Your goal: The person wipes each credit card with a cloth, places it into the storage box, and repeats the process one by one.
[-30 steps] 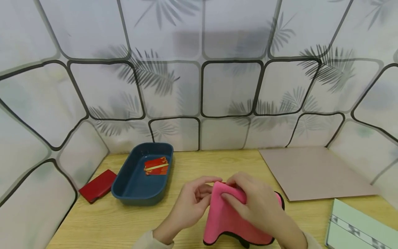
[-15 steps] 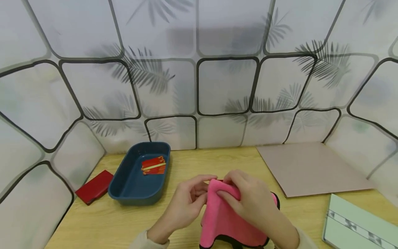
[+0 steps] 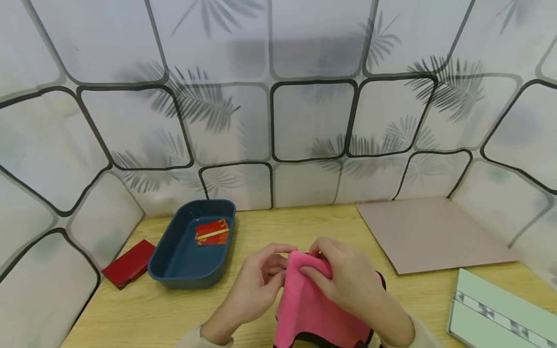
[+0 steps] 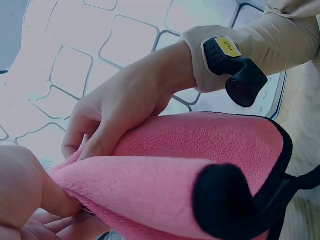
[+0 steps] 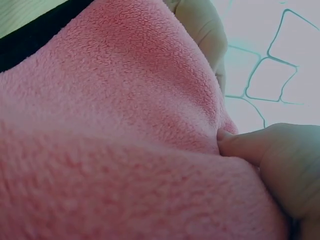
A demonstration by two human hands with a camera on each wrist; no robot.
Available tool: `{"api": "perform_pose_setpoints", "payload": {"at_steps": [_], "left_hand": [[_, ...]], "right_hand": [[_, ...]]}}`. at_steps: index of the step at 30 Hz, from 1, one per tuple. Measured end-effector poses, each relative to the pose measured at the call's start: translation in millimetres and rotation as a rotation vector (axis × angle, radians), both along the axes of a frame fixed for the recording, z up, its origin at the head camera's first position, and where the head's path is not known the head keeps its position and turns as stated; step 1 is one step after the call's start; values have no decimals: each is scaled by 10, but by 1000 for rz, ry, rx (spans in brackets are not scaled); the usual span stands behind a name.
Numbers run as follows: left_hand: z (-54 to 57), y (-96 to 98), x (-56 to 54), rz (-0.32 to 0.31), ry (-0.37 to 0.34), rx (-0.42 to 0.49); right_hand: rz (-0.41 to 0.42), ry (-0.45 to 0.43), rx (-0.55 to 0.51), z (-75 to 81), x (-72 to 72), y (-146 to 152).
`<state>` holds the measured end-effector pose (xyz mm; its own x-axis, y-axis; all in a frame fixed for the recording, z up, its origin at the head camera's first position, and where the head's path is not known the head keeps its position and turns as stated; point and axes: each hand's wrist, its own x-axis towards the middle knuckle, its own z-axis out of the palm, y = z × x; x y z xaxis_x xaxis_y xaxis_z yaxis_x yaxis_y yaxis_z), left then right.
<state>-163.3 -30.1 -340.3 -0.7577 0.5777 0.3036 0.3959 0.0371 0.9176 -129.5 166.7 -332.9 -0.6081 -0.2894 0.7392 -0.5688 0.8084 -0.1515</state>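
Observation:
A pink fleece cloth point(image 3: 324, 309) with black edging is bunched up between the two hands at the front middle. My right hand point(image 3: 348, 282) grips its upper part, the thumb pressed into the fleece. In the right wrist view the same thumb point(image 5: 245, 147) sinks into a fold. My left hand point(image 3: 256, 285) pinches the cloth's left upper corner, its index finger laid along the top. In the left wrist view the left hand point(image 4: 25, 185) has its thumb and fingers at the folded edge, beside a black strap point(image 4: 285, 195) further along. Fingers behind the cloth are partly hidden.
A blue tray point(image 3: 191, 282) stands at left, holding red-and-gold packets point(image 3: 212, 233). Left of it lies a dark red wallet-like case point(image 3: 129, 263). A flat greyish board point(image 3: 435, 237) lies at back right, a pale green box-like item point(image 3: 500, 309) at front right. Patterned curtain point(image 3: 313, 121) encloses the table.
The view has shifted slightly, moving everything a little left in the frame. The cloth's lower left part hangs further down and left; both hands keep nearly the same hold.

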Motion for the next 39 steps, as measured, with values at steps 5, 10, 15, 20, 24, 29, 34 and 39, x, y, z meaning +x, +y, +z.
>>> {"api": "perform_pose_setpoints", "payload": {"at_steps": [5, 10, 15, 20, 24, 29, 34, 39], "left_hand": [[2, 3, 8, 25, -51, -20], [-10, -4, -15, 28, -52, -6], [10, -17, -47, 32, -40, 12], [15, -34, -70, 42, -50, 26], [16, -58, -68, 25, -55, 72], [24, -83, -75, 18, -53, 111], [56, -75, -79, 96, -70, 76], [73, -66, -65, 199, -67, 36]], "right_hand": [[-11, -10, 21, -23, -2, -13], [-38, -66, 20, -2, 0, -22], [-57, -137, 13, 34, -5, 13], [-75, -179, 10, 60, -25, 57], [-87, -203, 9, 76, -34, 100], [-112, -250, 2, 116, -51, 173], [-161, -263, 11, 141, -70, 264], [-184, -264, 32, 144, -92, 332]]}}
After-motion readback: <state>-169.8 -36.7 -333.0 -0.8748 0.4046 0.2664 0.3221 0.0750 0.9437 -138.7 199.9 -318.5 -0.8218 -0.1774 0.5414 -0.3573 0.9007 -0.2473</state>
